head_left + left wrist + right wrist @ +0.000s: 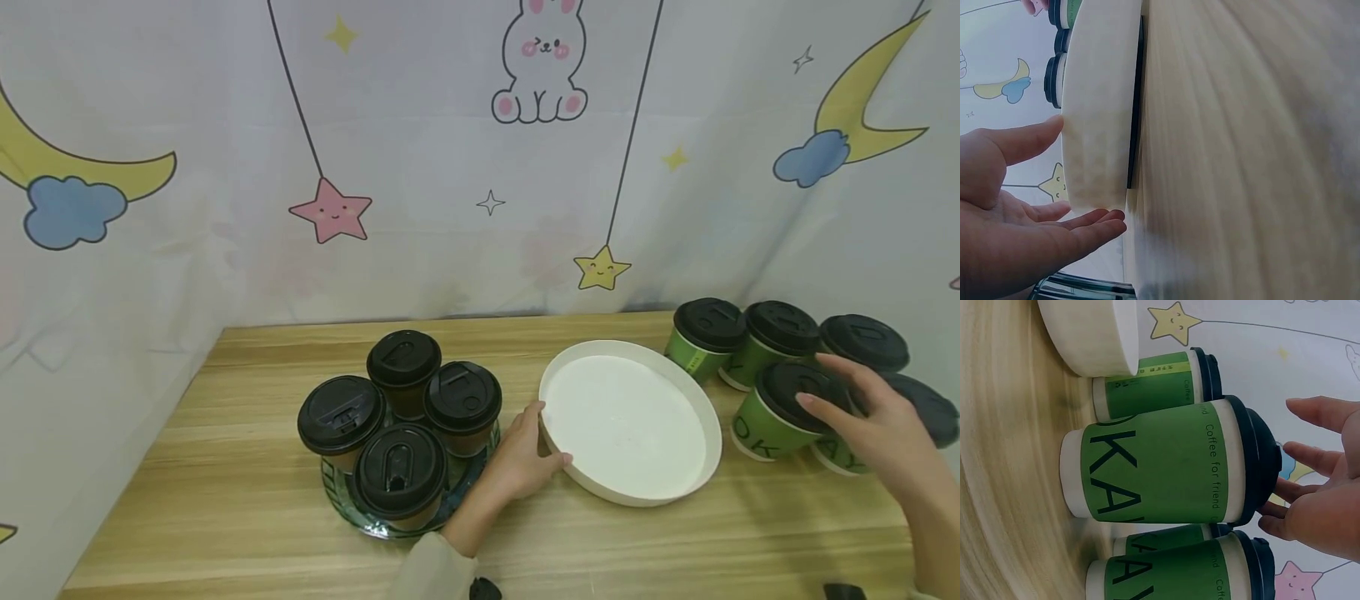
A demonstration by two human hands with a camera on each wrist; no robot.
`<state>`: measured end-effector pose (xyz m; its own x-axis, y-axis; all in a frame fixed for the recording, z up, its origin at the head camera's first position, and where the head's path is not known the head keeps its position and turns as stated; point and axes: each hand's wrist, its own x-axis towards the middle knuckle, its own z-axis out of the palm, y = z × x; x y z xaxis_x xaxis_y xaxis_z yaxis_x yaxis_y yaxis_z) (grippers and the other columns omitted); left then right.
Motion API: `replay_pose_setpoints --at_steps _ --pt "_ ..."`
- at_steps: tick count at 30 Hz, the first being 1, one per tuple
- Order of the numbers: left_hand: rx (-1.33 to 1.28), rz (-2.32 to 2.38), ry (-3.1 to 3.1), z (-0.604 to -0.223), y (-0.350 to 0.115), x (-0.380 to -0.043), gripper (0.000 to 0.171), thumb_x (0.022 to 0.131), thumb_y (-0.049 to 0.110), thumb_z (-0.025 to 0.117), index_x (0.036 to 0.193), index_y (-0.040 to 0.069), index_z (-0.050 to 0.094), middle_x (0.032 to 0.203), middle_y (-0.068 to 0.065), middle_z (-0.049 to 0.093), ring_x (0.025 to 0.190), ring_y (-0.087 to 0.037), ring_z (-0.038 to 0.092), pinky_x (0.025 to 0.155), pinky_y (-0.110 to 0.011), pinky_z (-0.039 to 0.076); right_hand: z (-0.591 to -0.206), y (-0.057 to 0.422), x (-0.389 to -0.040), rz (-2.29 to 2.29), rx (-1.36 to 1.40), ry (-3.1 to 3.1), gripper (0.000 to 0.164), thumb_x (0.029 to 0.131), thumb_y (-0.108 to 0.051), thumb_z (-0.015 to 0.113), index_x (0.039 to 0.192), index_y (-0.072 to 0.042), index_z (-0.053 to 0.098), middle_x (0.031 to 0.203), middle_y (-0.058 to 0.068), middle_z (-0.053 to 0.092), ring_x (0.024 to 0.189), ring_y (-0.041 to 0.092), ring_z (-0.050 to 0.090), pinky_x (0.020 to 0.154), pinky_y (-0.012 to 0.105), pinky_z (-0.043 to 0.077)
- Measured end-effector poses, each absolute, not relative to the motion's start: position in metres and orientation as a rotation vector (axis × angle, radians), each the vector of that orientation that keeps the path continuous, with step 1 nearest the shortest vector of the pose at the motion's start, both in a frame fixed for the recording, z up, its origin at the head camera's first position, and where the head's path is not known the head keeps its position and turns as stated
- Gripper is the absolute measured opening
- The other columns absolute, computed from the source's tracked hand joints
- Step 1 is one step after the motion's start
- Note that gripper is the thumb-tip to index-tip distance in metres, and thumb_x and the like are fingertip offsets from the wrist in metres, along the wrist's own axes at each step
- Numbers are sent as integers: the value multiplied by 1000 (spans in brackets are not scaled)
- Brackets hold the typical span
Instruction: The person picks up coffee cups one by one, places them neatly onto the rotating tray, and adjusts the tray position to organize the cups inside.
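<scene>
The white tray [630,417] sits flat in the middle of the table [225,467], and the left hand [521,458] touches its left edge, thumb at the rim and extended fingers against the wall, with no firm clasp. The right hand [877,417] is spread beside the lid [801,392] of the nearest green cup [776,425] and grips nothing; whether a fingertip already meets the lid, I cannot tell. The likeliest trouble is there: lifting by the lid alone could pop it off and let the cup drop. Closing the fingers low or off-centre could tip the cup or knock its close neighbours, as the other green cups [690,358] crowd behind and beside it. The tray might skid if the left hand pushes too hard, and it could then bump the nearest cups. The raised tray wall stands between the cups and the tray's bare floor, so a cup carried low could catch on it. To the left, four brown cups [408,525] with black lids fill a glass plate [345,508], close to the left forearm, and a printed cloth [450,125] hangs behind the table.
</scene>
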<state>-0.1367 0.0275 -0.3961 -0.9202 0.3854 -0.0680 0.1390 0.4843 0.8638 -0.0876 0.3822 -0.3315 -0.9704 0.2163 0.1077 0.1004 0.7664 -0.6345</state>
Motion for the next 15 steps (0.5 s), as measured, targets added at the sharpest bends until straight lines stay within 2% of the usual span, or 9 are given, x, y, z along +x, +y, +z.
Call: replay_pose_setpoints --at_steps 7,9,15 --pt "453 1407 2478 -397 27 -137 72 83 16 67 140 -3 26 138 -25 32 127 -37 31 99 -50 31 -336 385 -89 989 -253 -2802 74 93 -35 50 146 -1 11 146 30 -2 127 55 -3 90 73 7" --pt "452 1405 2480 -396 27 -137 72 83 17 67 140 -2 26 138 -25 32 127 -37 32 99 -50 31 -342 392 -92 997 -255 -2803 75 93 -37 51 147 -6 10 147 28 -4 127 54 -4 89 73 7" --pt "450 1405 2480 -397 27 -137 73 83 17 67 140 -2 26 138 -25 32 126 -38 32 98 -50 32 -341 391 -93 1013 -261 -2818 75 93 -36 51 147 -5 8 145 32 -6 126 55 -6 87 74 8"
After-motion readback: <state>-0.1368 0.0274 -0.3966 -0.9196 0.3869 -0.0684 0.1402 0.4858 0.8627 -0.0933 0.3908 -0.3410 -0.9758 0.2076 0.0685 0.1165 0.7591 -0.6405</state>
